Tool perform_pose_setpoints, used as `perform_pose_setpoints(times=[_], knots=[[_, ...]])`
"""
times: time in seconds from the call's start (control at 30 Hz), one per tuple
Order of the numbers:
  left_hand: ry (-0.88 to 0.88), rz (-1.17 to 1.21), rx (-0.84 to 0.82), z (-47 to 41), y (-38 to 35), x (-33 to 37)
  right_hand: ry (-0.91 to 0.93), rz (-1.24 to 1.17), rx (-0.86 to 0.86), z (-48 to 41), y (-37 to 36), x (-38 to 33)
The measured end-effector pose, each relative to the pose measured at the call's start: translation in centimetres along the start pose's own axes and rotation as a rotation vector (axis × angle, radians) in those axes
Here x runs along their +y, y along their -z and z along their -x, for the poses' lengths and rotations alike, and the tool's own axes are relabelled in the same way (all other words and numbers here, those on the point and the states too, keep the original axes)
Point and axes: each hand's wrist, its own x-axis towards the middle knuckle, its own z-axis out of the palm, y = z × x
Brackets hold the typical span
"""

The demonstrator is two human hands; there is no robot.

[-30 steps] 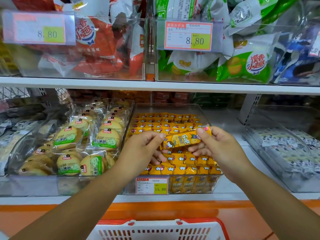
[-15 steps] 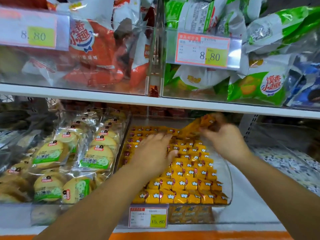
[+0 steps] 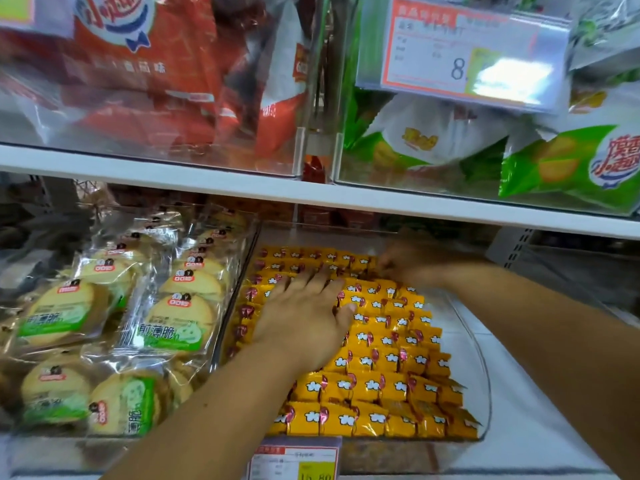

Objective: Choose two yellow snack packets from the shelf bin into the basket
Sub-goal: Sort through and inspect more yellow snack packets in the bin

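Several rows of yellow snack packets [image 3: 388,358] fill a clear shelf bin [image 3: 485,393] on the lower shelf. My left hand [image 3: 304,313] lies flat on the packets at the bin's left middle, fingers straight and spread. Deep at the back of the bin, under the upper shelf, my right hand [image 3: 412,263] reaches down among the rear packets. It is blurred, and whether it holds a packet is hidden. The basket is out of view.
Clear-wrapped round biscuit packs [image 3: 173,317] fill the bin to the left. A white shelf board [image 3: 311,195] hangs low over the bin's back. Above it are red bags [image 3: 156,64] and green bags [image 3: 571,164]. A price tag [image 3: 298,462] is on the bin's front.
The view has moved closer and up, so the basket is gone from sight. My right hand carried the lifted packet to the bin's back and lowered; my left hand flattened onto the packets.
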Motion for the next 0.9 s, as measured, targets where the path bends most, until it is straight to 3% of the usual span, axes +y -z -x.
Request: perform_pose_setpoints(times=[0.13,0.23,0.37,0.53,0.63,0.77,0.9], knots=[[0.004,0.005,0.005,-0.1,-0.3,0.0,-0.019,-0.031,-0.079,-0.7,1.2,-0.5],[0.006,0.008,-0.001,-0.2,-0.4,0.0,0.022,-0.256,0.084,-1.2,1.3,-1.8],[0.002,0.010,-0.004,-0.3,-0.4,0.0,-0.003,-0.146,0.115,-2.1,-1.0,-3.8],[0.011,0.051,-0.010,-0.2,-0.1,0.0,-0.051,-0.240,0.371,0.0,0.2,-4.3],[0.046,0.174,0.087,0.1,0.7,0.2,-0.060,-0.330,0.491,3.5,0.2,-4.6],[0.078,0.295,0.178,1.0,2.8,0.4,-0.078,-0.650,0.826,9.6,-1.3,-5.9],[-0.052,0.501,0.175,4.1,4.3,0.6,-0.168,-1.118,0.766,13.3,-1.9,-6.9]])
